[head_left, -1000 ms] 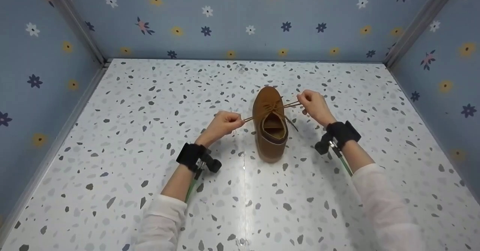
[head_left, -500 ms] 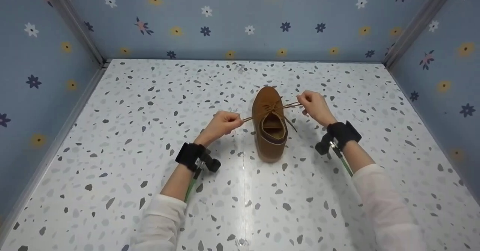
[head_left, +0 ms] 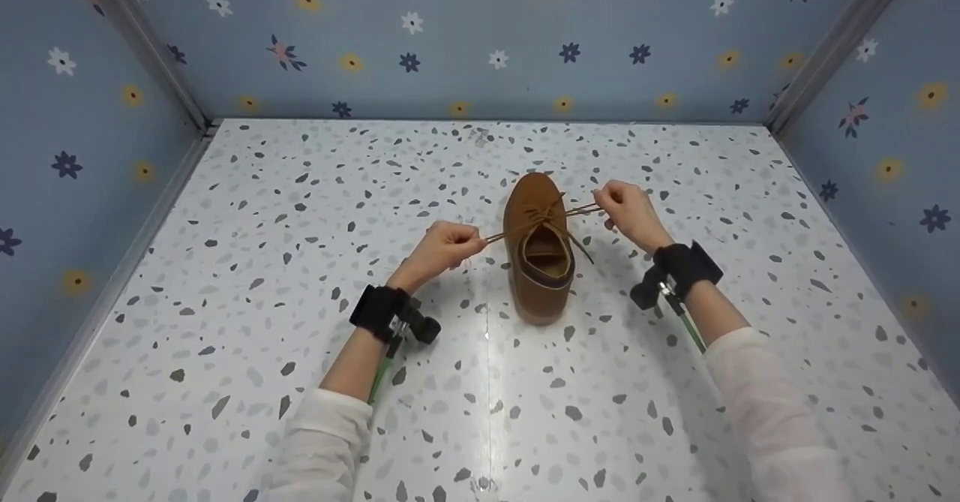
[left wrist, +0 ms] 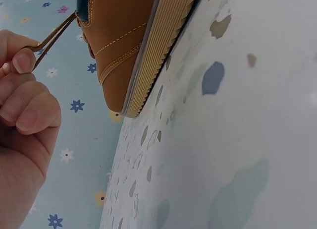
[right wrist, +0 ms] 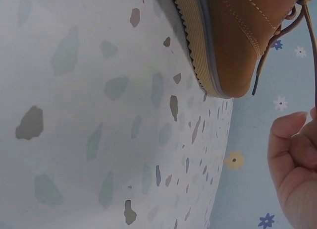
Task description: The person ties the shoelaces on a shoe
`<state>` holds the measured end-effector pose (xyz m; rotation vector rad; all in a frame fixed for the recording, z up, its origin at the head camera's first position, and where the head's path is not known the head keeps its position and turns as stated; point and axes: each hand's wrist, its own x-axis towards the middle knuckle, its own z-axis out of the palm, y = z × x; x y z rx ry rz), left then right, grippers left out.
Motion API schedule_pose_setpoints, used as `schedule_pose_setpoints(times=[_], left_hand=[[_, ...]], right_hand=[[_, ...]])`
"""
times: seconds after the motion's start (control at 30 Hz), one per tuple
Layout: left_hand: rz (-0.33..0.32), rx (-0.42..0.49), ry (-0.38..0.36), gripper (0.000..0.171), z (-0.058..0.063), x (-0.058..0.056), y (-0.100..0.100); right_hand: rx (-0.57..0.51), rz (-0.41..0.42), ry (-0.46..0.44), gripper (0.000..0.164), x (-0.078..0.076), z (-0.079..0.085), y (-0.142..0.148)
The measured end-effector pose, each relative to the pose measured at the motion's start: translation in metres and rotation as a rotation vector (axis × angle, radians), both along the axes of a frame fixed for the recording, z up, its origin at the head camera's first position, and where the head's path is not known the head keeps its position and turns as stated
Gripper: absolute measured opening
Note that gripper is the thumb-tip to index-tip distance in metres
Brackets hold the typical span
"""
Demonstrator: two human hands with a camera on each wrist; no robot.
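A brown lace-up shoe (head_left: pixel 541 303) stands on the speckled surface, its toe pointing away from me. To its left, my left hand (head_left: pixel 442 247) pinches a loop of the shoelace (head_left: pixel 496 238), which runs taut from the knot over the tongue. My right hand (head_left: pixel 630 213) pinches another lace loop on the right side, a little farther forward. A loose lace end (head_left: pixel 582 248) hangs over the shoe's right side. In the left wrist view, thumb and forefinger grip the doubled lace (left wrist: pixel 55 38). The right wrist view cuts off part of the right hand (right wrist: pixel 299 164).
The white terrazzo-patterned table (head_left: pixel 262 262) is bounded by blue flowered panels (head_left: pixel 480 37) at the back and both sides. Black straps with small cameras (head_left: pixel 386 314) sit on both wrists, with green cables running back along the forearms.
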<state>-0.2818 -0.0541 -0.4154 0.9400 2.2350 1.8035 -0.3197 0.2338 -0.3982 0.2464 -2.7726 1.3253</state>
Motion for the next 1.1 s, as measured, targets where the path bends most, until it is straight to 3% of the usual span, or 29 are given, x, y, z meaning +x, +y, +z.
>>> schedule_pose_setpoints(times=[0.3, 0.77, 0.93, 1.1], left_hand=[[-0.010, 0.005, 0.014, 0.024, -0.001, -0.001, 0.000], [0.020, -0.031, -0.053, 0.023, -0.003, -0.002, 0.002], [0.037, -0.037, -0.126, 0.025, 0.001, -0.005, 0.003], [0.040, -0.022, -0.130, 0.024, 0.003, -0.011, 0.006]], right_hand=[[0.010, 0.006, 0.018, 0.028, -0.001, 0.000, 0.001], [0.045, -0.041, 0.034, 0.027, 0.000, -0.004, -0.002], [-0.064, -0.007, 0.020, 0.026, -0.003, -0.008, -0.001], [-0.094, 0.040, 0.000, 0.026, -0.001, -0.005, 0.000]])
